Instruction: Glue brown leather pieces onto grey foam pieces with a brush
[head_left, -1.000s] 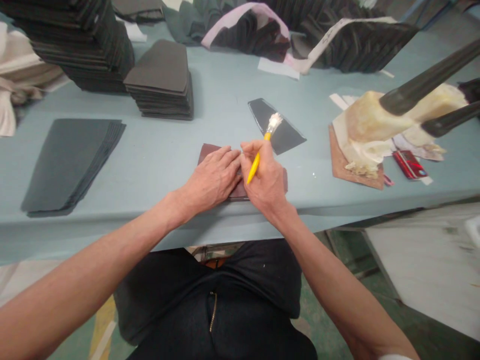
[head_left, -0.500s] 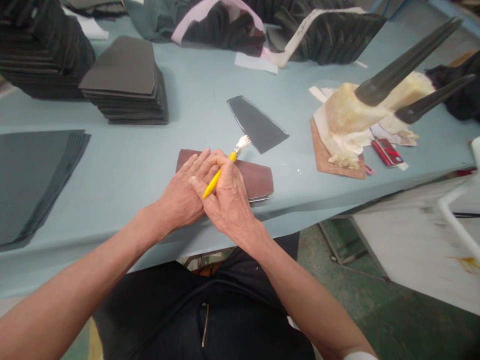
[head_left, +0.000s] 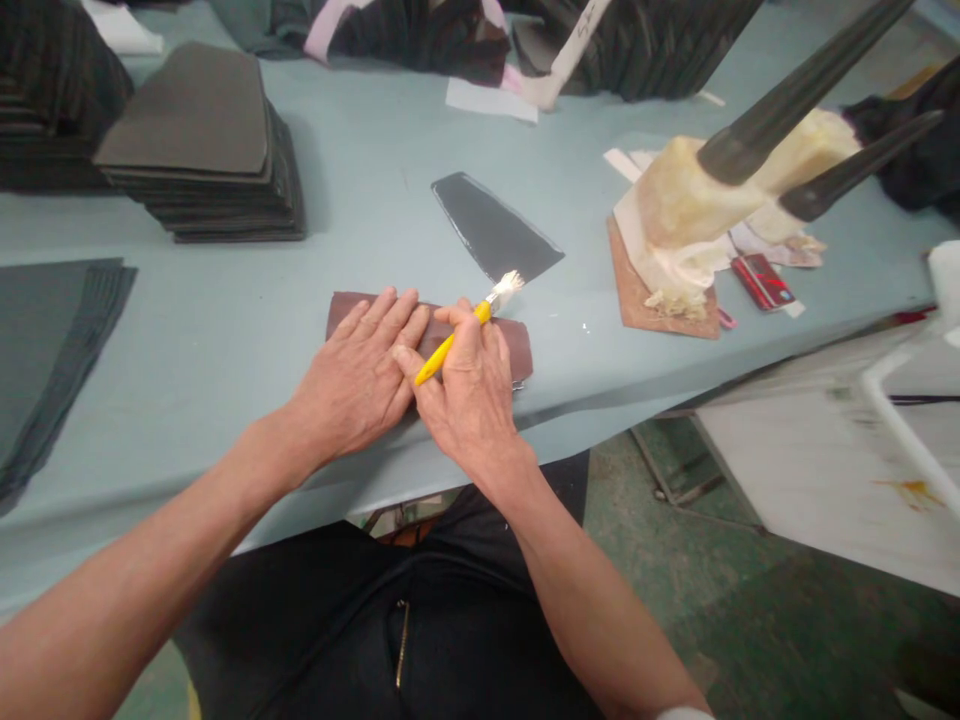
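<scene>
A brown leather piece [head_left: 517, 345] lies flat near the table's front edge. My left hand [head_left: 358, 375] rests palm down on it with the fingers stretched out. Beside it, my right hand [head_left: 465, 395] presses on the same piece while its fingers are closed round a yellow-handled brush [head_left: 459, 333]. The brush's white bristles point up and to the right. A single dark grey cut piece [head_left: 491, 228] lies just beyond the bristles.
A glue-crusted pot [head_left: 679, 215] with two dark handles stands at the right on a brown scrap. Stacks of dark cut pieces [head_left: 202, 150] sit at the back left, and a flat pile [head_left: 45, 340] lies at far left. The blue-grey table [head_left: 225, 320] ends close to my lap.
My right hand with the brush has slid from over the left hand's fingers to just right of them. The view has shifted rightwards.
</scene>
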